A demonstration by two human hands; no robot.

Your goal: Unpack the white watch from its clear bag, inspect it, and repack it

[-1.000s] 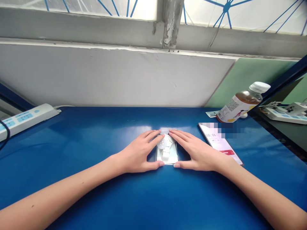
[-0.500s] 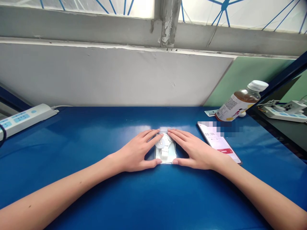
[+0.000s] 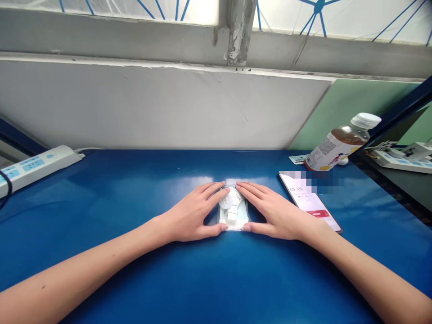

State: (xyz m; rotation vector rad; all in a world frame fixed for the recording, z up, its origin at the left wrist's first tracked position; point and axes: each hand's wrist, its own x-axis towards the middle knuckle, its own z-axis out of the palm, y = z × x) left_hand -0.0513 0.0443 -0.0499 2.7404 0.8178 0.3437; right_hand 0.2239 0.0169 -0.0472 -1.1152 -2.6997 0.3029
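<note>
A small clear plastic packet [image 3: 241,215] with white contents lies flat on the blue table [image 3: 216,279]. Inside or on it show a round whitish disc [image 3: 226,201] with faint print and a small white block [image 3: 231,214]; their exact kind I cannot tell. My left hand [image 3: 194,213] lies along the packet's left side, fingertips at the upper edge and thumb at the lower left corner. Mirroring it, my right hand [image 3: 270,211] rests on the right side. Both hands have fingers stretched out and thumbs apart, touching the packet without lifting it.
Right of my right hand lies a phone [image 3: 310,202] showing a timer. Behind it stands a drink bottle [image 3: 339,144] with a white cap, near a small card [image 3: 297,159]. A white power strip [image 3: 37,166] sits at the left; another strip [image 3: 401,161] is at far right.
The view has shifted very slightly. Hands and packet stay in the same place.
</note>
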